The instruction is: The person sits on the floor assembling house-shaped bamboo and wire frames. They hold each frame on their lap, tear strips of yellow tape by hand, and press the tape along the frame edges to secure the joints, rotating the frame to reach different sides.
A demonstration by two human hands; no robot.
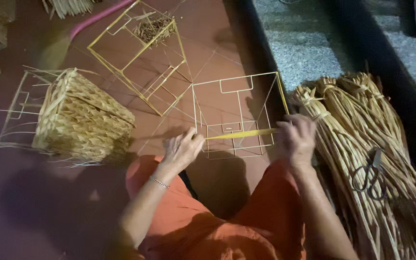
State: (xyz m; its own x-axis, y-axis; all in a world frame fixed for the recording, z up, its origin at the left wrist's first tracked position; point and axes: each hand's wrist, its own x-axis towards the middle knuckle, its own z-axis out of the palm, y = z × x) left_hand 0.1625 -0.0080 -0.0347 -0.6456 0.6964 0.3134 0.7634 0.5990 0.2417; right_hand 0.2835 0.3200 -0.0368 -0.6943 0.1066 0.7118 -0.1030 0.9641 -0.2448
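A bare wire basket frame (237,113) stands on the reddish floor in front of my knees. My left hand (183,148) pinches one end of a flat yellow straw strip (240,134) at the frame's near left edge. My right hand (295,137) grips the strip's other end at the frame's right side, so the strip runs stretched across the frame between both hands. The right hand is blurred.
A half-woven straw basket (80,118) on a wire frame lies at left. Another yellow wire frame (140,53) with straw scraps sits behind. A large bundle of straw stalks (362,144) lies at right with scissors (370,175) on it. A stone step (309,38) runs beyond.
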